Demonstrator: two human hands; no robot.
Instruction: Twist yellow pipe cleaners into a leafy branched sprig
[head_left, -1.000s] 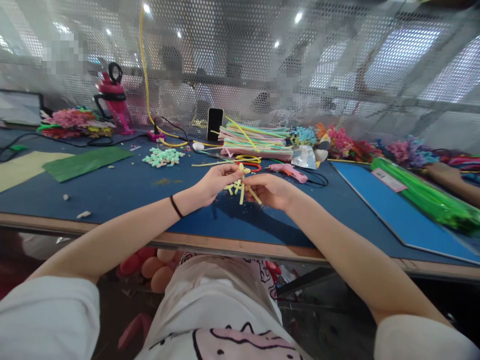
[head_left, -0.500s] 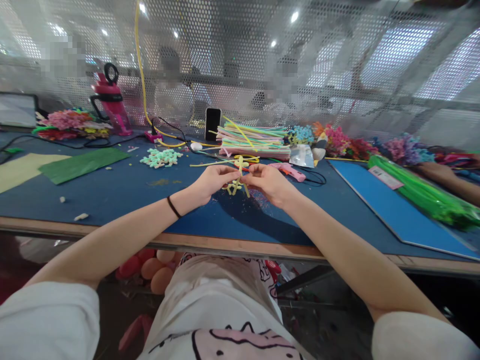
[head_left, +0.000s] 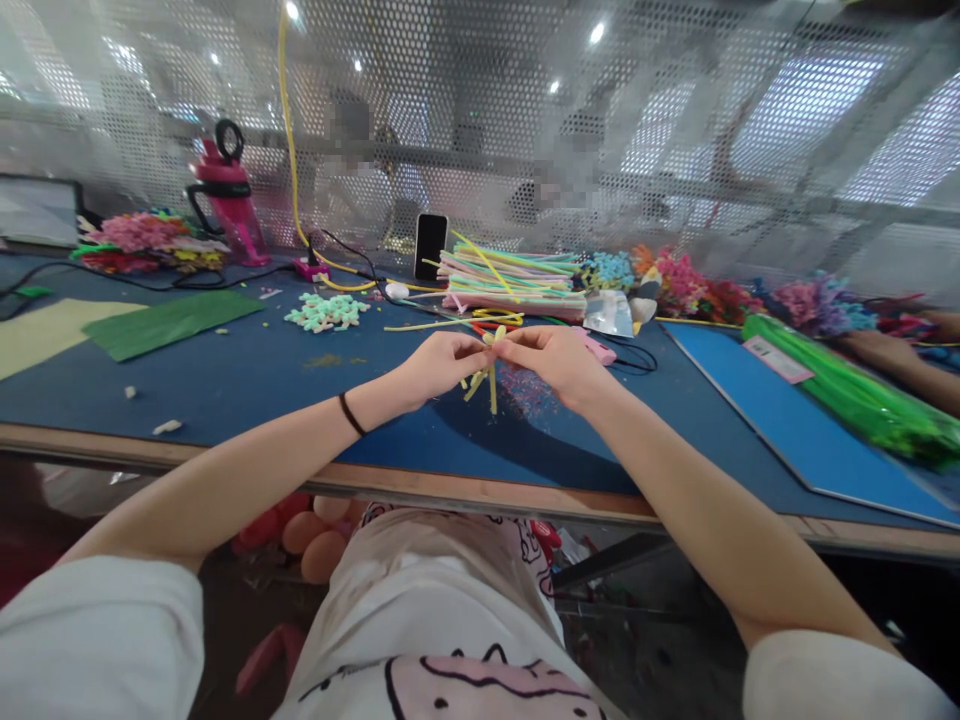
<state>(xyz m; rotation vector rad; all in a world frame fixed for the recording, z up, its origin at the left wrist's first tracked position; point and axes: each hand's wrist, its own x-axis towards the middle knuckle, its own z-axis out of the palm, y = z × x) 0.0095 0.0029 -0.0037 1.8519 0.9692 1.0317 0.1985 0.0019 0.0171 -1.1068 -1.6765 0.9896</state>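
Note:
My left hand (head_left: 444, 370) and my right hand (head_left: 553, 364) meet above the table, each pinching a pale yellow pipe cleaner piece (head_left: 493, 392). Its looped top pokes up between the fingertips and several straight ends hang below; the fingers cover its middle. Just behind the hands lie a long yellow pipe cleaner (head_left: 427, 326) and some orange and red looped pieces. A pink tool, perhaps a glue gun (head_left: 598, 349), is partly hidden behind my right hand. Beyond rests a stack of pastel pipe cleaners (head_left: 517, 285). Mint-green bent pieces (head_left: 327, 312) are heaped to the left.
A phone (head_left: 430, 247) and a pink bottle (head_left: 238, 215) stand along the perforated back panel. Green sheet (head_left: 169, 322) lies left; a blue board (head_left: 757, 410) with a bagged green bundle (head_left: 855, 385) lies right. Another person's arm (head_left: 892, 355) reaches in at far right.
The yellow piece has turned and sits lower in my fingers, with less of its looped top showing. My hands have drawn closer together. The view has shifted slightly.

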